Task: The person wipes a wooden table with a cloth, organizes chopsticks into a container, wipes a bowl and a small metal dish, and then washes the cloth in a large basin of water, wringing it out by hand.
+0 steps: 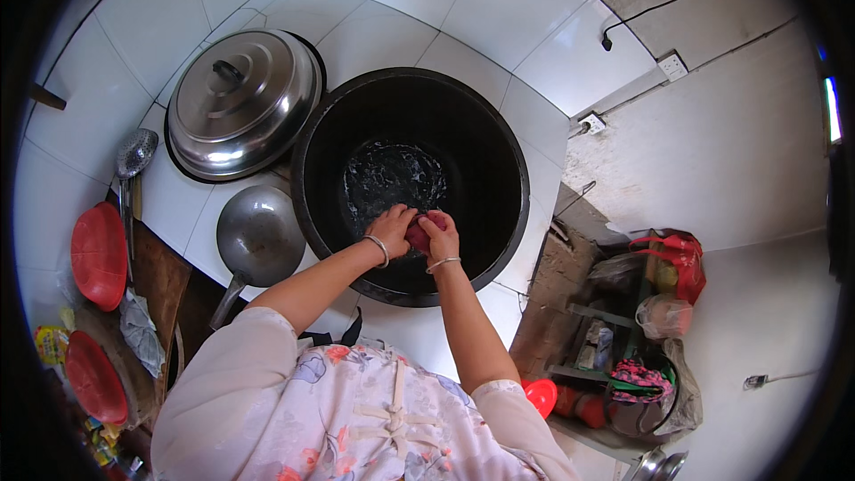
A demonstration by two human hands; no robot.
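Note:
A large black basin point(511, 167) stands on the white tiled counter, with some water and foam at its bottom. Over its near part, my right hand point(441, 237) grips a dark red cloth point(419, 235), the thumb on top. My left hand point(393, 230) is at the cloth's left side, back upward; its fingertips touch or nearly touch the cloth, and whether they grip it is hidden. Each wrist wears a silvery bangle.
Left of the basin are a domed metal lid point(240, 93) and a wok point(260, 227) with a handle. A skimmer point(137, 150) and red plastic basins point(99, 257) lie farther left. A cluttered rack point(594, 314) stands at the right. Sockets point(672, 65) and a hanging cable are on the wall.

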